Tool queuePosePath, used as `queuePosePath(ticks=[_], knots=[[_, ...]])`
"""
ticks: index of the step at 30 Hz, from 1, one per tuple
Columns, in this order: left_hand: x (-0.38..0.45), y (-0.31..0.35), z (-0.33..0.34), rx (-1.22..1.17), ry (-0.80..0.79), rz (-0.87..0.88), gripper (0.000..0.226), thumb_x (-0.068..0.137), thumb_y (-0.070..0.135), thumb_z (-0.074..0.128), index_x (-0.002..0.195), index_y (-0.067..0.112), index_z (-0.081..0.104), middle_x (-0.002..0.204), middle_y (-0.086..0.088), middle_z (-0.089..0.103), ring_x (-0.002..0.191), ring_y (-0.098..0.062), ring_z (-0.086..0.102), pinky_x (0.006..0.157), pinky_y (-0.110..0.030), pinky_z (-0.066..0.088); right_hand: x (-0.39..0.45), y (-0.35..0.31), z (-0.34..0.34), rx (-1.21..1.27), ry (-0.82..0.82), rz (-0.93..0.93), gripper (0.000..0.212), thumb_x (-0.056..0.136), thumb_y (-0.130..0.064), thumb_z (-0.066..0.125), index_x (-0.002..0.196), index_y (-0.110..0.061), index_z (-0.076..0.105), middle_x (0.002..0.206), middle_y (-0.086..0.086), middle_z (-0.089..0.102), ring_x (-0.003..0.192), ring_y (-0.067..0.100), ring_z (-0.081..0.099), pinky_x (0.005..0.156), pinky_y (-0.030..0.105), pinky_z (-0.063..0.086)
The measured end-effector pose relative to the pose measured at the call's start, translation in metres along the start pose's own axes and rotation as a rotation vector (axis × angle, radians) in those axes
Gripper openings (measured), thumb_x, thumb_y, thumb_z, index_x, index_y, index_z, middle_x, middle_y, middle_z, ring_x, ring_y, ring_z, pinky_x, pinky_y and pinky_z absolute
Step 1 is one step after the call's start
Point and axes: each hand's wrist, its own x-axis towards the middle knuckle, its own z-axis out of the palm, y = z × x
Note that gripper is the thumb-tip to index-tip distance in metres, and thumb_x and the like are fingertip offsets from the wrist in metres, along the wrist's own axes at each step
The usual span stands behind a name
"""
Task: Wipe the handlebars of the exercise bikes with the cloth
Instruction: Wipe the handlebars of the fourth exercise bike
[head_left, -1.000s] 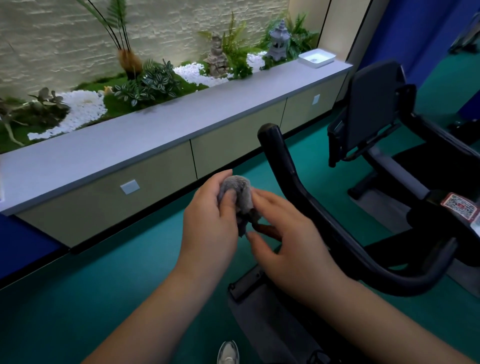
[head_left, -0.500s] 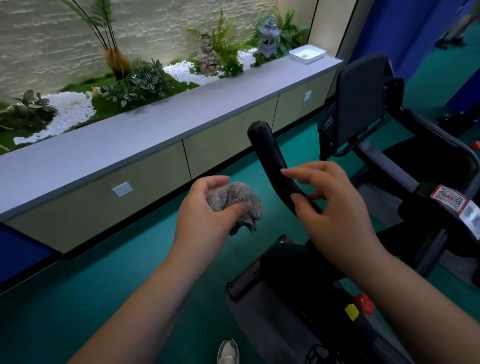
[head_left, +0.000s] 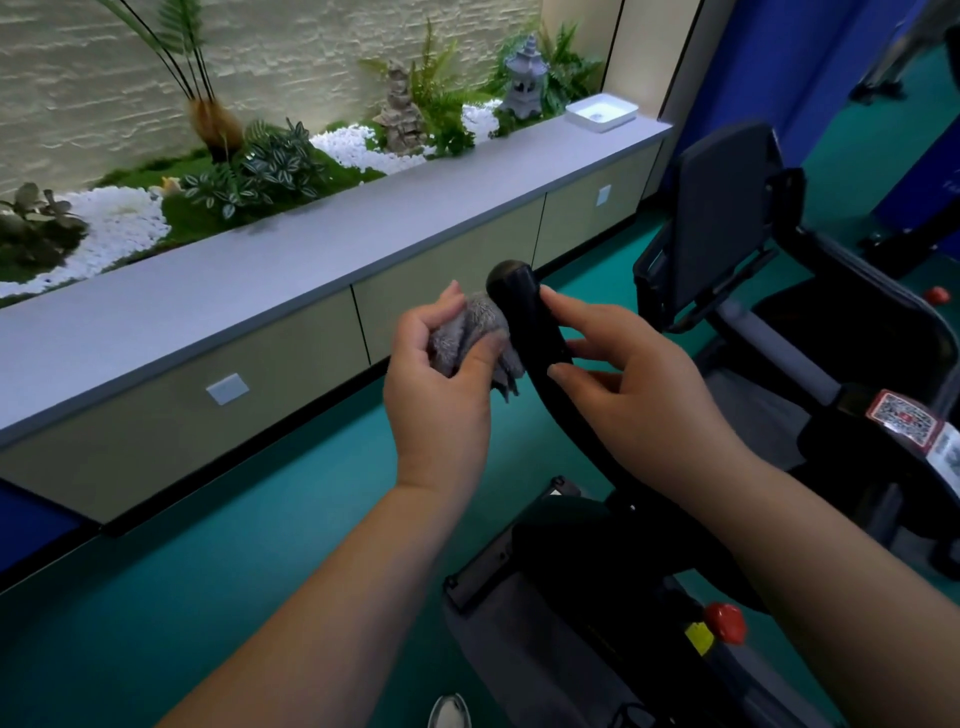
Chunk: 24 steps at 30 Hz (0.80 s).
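A black curved handlebar (head_left: 524, 306) of an exercise bike rises in the middle of the head view, its rounded tip pointing up. My left hand (head_left: 436, 395) grips a bunched grey cloth (head_left: 467, 332) and holds it against the left side of the bar just below the tip. My right hand (head_left: 639, 395) is on the other side, its fingertips touching the right side of the bar with the fingers nearly straight. The lower part of the bar runs down behind my right wrist.
The bike's dark body (head_left: 571, 597) with a red knob (head_left: 724, 621) is below my arms. Another black machine's back pad (head_left: 722, 208) stands at right. A long grey-topped cabinet (head_left: 260, 291) with plants and a white tray (head_left: 601, 111) runs along the left. Green floor lies between.
My left hand moved right and brought the cloth from free air onto the handlebar. My right hand let go of the cloth and came to rest on the bar's right side.
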Motion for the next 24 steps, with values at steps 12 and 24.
queuePosePath(ticks=[12,24], knots=[[-0.012,-0.013,-0.004,0.133,0.030,0.150,0.031,0.074,0.006,0.074,0.097,0.024,0.065,0.108,0.003,0.064,0.100,-0.005,0.061,0.088,-0.029,0.052,0.007,0.011,-0.005,0.104,-0.017,-0.004,0.063,0.082,0.002,0.067,0.126,-0.041,0.054,0.117,-0.009,0.062,0.103,0.007,0.062,0.087,0.015,0.050],[-0.027,-0.017,-0.002,0.053,0.052,0.029,0.031,0.070,0.003,0.078,0.094,0.020,0.068,0.096,0.008,0.071,0.091,-0.007,0.067,0.084,-0.038,0.055,0.010,0.014,-0.005,0.111,-0.017,-0.007,0.064,0.081,0.001,0.069,0.125,-0.044,0.055,0.114,-0.015,0.063,0.100,0.005,0.063,0.090,0.025,0.053]])
